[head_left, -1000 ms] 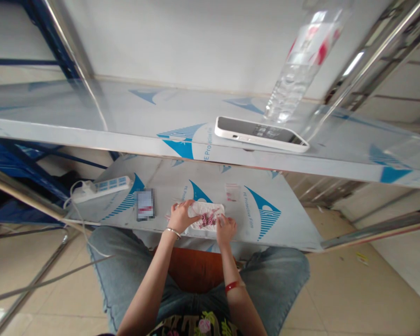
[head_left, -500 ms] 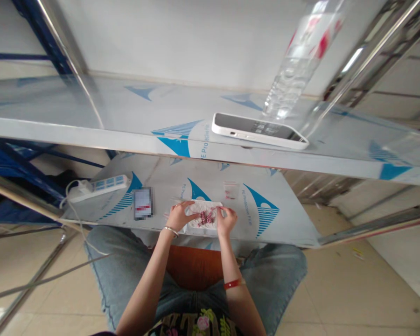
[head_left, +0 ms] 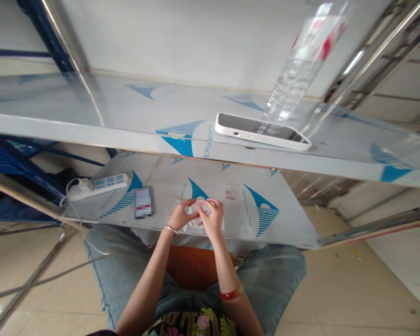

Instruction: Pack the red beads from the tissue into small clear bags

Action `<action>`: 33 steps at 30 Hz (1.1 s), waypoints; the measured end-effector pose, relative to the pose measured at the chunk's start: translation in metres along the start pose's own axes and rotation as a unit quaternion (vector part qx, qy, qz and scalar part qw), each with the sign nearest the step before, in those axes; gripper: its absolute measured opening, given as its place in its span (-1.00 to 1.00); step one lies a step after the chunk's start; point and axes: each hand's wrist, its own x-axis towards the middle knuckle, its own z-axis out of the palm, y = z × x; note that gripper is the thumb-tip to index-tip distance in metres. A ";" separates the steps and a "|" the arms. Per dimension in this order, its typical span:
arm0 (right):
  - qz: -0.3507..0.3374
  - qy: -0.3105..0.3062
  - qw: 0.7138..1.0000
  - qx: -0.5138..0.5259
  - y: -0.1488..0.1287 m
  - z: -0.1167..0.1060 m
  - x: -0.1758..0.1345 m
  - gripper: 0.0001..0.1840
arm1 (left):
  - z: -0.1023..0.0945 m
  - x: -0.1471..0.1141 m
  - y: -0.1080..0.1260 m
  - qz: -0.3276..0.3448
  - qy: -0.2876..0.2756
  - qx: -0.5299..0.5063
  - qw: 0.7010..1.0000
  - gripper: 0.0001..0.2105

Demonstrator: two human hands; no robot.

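My left hand [head_left: 182, 215] and my right hand [head_left: 212, 217] meet over a small white tray [head_left: 221, 226] on the lower shelf. The fingers of both are curled, thumbs and forefingers close together at the tray's middle. What they pinch is too small and covered to make out. Dark pink beads [head_left: 200, 224] show only in part below the fingertips, mostly hidden by my right hand. Just beyond the tray lies a small clear zip bag [head_left: 231, 190] with a few pinkish-red bits inside.
A blurred dark-edged device [head_left: 143, 203] and a white power strip [head_left: 103, 185] lie on the left of the lower shelf [head_left: 287, 224]. Above, the upper shelf's edge [head_left: 133, 142] runs across, holding a white-cased phone [head_left: 262, 131] and a water bottle [head_left: 301, 70].
My right hand has moved left from the tray's right side to meet my left hand, covering most of the pink beads. My left hand has barely moved.
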 end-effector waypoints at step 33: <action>0.114 -0.097 0.980 -0.131 0.064 0.052 -0.074 -0.89 | -0.011 -0.002 -0.010 -0.036 0.012 0.034 0.999 -0.47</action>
